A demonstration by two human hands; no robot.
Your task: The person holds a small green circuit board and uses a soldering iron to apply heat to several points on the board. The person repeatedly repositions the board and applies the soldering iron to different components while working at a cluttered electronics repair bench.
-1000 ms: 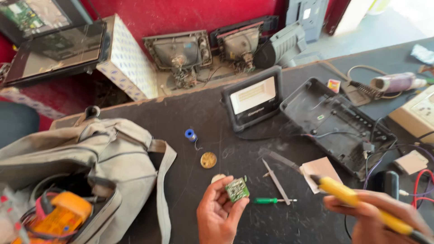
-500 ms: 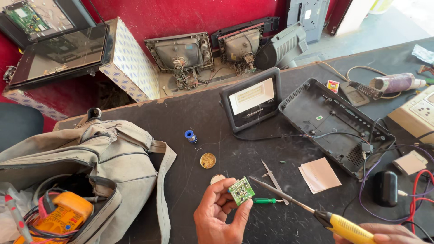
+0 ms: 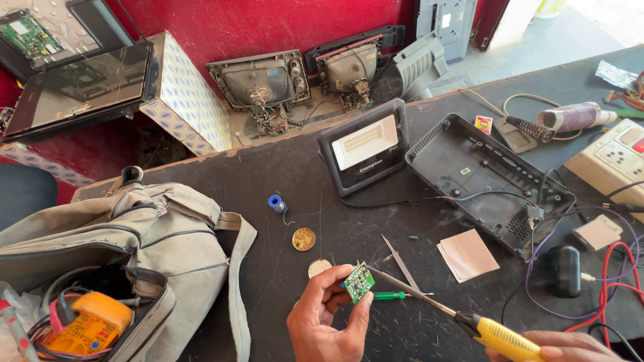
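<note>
At the near edge of a dark bench, a left hand [image 3: 329, 322] pinches one small green circuit board [image 3: 360, 281] between thumb and fingertips, tilted up off the surface, while the right hand [image 3: 570, 345], fingers wrapped shut round a yellow handle, brings the tip of one soldering iron [image 3: 456, 315] up to the board's edge. No fresh joint can be made out at this size; the work appears to be under way, not finished, with the lamp parts lying open farther back. Just beyond the fingers lie one green screwdriver [image 3: 390, 295], one pair of tweezers [image 3: 400, 261] and two round tins [image 3: 304, 238]; a blue solder spool [image 3: 276, 203] sits past them. Left of the hand, one grey bag [image 3: 168, 234] holds one orange multimeter [image 3: 87, 325]. Farther off stand one floodlight [image 3: 363, 151] and its one black back shell [image 3: 483, 181], and against the red wall two bare picture tubes [image 3: 258, 84].
</note>
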